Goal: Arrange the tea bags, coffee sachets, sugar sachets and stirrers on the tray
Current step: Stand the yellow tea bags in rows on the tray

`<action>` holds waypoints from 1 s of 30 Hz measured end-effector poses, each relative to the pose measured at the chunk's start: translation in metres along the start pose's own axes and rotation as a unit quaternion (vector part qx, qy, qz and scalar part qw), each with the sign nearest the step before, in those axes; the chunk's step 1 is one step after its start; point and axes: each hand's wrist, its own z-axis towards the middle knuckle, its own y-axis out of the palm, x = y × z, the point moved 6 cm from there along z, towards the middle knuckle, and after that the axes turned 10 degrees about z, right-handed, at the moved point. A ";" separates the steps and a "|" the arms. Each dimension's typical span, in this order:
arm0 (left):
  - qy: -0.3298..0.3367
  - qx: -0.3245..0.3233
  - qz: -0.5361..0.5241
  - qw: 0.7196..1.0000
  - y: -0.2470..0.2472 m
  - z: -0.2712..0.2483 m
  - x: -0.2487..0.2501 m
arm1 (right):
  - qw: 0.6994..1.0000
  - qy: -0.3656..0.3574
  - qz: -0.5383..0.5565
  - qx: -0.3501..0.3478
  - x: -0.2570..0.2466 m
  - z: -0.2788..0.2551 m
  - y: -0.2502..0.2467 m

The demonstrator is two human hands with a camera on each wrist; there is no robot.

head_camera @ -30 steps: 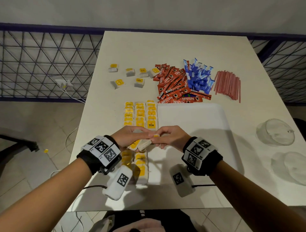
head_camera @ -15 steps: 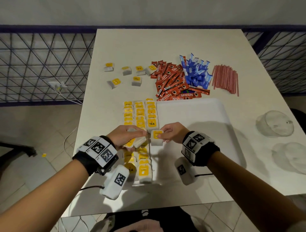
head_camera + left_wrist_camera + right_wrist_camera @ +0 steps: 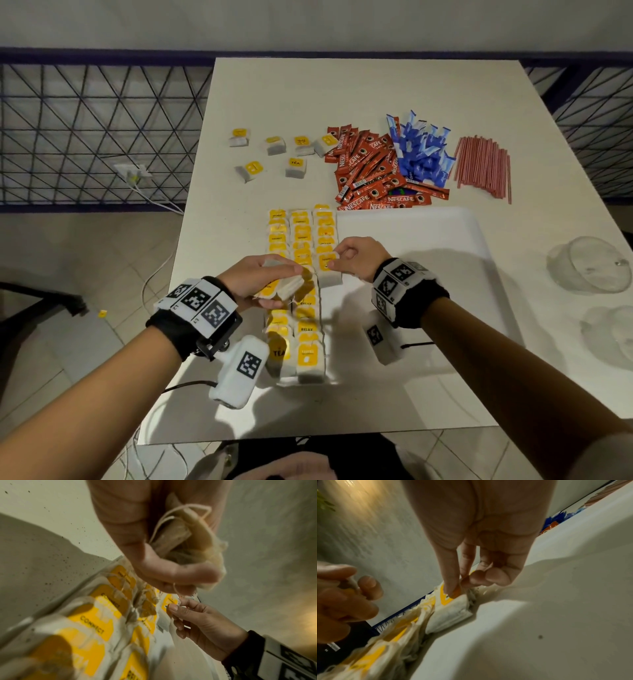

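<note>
Rows of yellow-tagged tea bags (image 3: 301, 236) fill the left part of the white tray (image 3: 411, 240). My left hand (image 3: 260, 281) hovers over those rows and grips a bundle of tea bags (image 3: 187, 539) in its curled fingers. My right hand (image 3: 352, 255) pinches the yellow tag of one tea bag (image 3: 328, 270) that lies at the near end of the right row; the same tea bag (image 3: 450, 609) shows under the thumb and forefinger in the right wrist view. Loose tea bags (image 3: 274, 145), red coffee sachets (image 3: 370, 168), blue sugar sachets (image 3: 423, 150) and red stirrers (image 3: 484, 166) lie beyond the tray.
Two clear plastic containers (image 3: 589, 265) lie at the table's right edge. A metal lattice railing (image 3: 96, 133) runs along the left, and a power adapter with a cable (image 3: 132, 171) sits on the floor. The tray's right half is bare white surface.
My right hand took one tea bag from the left hand's bundle, carried it up and right, and set it down at the right row. My left hand stayed over the rows.
</note>
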 end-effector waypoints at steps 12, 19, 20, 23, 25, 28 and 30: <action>-0.026 -0.055 -0.143 0.988 0.006 0.000 0.001 | 0.998 0.002 -0.003 0.060 -0.002 -0.007 -0.007; 0.009 -0.077 -0.222 0.972 0.011 0.003 0.014 | 0.991 -0.004 0.115 -0.070 -0.034 -0.036 0.006; 0.015 -0.077 -0.221 0.972 0.013 0.004 0.016 | 0.990 0.004 0.112 -0.091 -0.037 -0.040 0.009; 0.022 -0.071 -0.218 0.973 0.016 0.004 0.019 | 0.989 0.013 0.105 -0.102 -0.039 -0.044 0.010; 0.024 -0.068 -0.225 0.972 0.017 0.004 0.020 | 0.988 0.006 0.118 -0.094 -0.040 -0.043 0.006; 0.026 -0.060 -0.239 0.969 0.015 0.003 0.022 | 0.988 -0.005 0.125 -0.096 -0.041 -0.042 0.002; 0.028 -0.058 -0.242 0.968 0.015 0.000 0.021 | 0.987 -0.002 0.132 -0.096 -0.040 -0.042 0.000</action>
